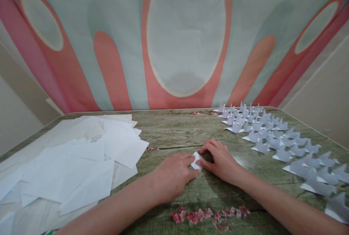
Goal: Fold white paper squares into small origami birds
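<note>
A small folded piece of white paper (pixel 196 159) lies on the table in front of me, a diamond shape with crease lines. My left hand (pixel 176 173) grips its left side, with the thumb at the lower edge and the fingers along the upper left. From the right, my right hand (pixel 219 160) has its thumb on the paper's right edge, while its bent fingers arch above the upper right corner. Fingertips cover parts of the paper's edges.
Loose white paper sheets (pixel 79 169) spread in an overlapping pile on the left. Several rows of folded white paper birds (pixel 282 153) stand along the right. The wood-patterned table (pixel 163 129) has printed pink flowers and meets a patterned coral and grey-green backdrop (pixel 185 102).
</note>
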Demonstrator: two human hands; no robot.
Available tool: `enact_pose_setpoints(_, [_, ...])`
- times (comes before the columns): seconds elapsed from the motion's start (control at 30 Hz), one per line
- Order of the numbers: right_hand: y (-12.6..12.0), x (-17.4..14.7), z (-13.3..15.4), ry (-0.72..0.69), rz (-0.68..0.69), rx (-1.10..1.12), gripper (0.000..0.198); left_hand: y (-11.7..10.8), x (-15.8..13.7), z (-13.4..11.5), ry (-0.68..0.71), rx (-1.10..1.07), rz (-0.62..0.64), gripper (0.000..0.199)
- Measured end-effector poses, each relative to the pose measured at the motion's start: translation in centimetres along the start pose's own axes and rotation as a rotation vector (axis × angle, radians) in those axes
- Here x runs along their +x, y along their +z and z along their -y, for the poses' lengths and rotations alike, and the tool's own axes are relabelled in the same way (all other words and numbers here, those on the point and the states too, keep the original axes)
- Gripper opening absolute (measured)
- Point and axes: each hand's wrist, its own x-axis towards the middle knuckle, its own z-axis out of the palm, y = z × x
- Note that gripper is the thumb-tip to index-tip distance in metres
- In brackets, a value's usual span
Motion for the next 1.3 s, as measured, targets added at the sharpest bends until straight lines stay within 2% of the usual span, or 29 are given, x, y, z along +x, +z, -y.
enact_pose_setpoints(0.17, [-0.3, -0.2, 0.6, 0.013, 0.000, -0.011, 0.039, -0.2, -0.2, 0.1, 0.002, -0.016, 0.032, 0.030])
enact_pose_setpoints(0.27, [-0.2, -0.4, 0.9, 0.020, -0.023, -0.004, 0.041, -0.2, -0.3, 0.2, 0.007, -0.033, 0.021, 0.030])
enact_pose_setpoints(0.37, [0.1, -0.5, 1.3, 0.033, -0.051, -0.005, 0.035, 0.1, -0.2, 0.6, 0.008, -0.084, -0.008, 0.030])
enact_pose_setpoints(0.47, [0.2, -0.7, 1.6, 0.051, -0.057, -0.014, 0.030, 1.0, 0.1, 1.3, -0.055, -0.201, -0.106, 0.026])
enact_pose_setpoints(0.6, [-0.2, -0.8, 1.9, 0.088, -0.040, -0.019, 0.030, 2.5, 0.6, 2.1, -0.248, -0.350, -0.300, 0.021])
enact_pose_setpoints(0.73, [-0.6, -1.0, 2.1, 0.092, -0.016, 0.010, 0.026, 3.0, 0.8, 2.2, -0.304, -0.365, -0.334, 0.027])
enact_pose_setpoints(0.83, [-0.4, -1.1, 2.2, 0.087, -0.017, 0.078, 0.024, 3.0, 0.8, 2.1, -0.293, -0.364, -0.313, 0.030])
enact_pose_setpoints(0.97, [0.4, -1.3, 2.3, 0.131, -0.034, 0.223, 0.017, 2.8, 0.7, 2.3, -0.277, -0.429, -0.324, 0.020])
enact_pose_setpoints(1.1, [0.7, -1.3, 2.5, 0.122, -0.051, 0.370, 0.009, 2.7, 0.8, 2.7, -0.253, -0.587, -0.395, 0.007])
enact_pose_setpoints(1.3, [-0.1, -1.3, 3.1, 0.080, -0.124, 0.537, 0.009, 2.7, 0.8, 3.3, -0.271, -0.766, -0.482, 0.008])
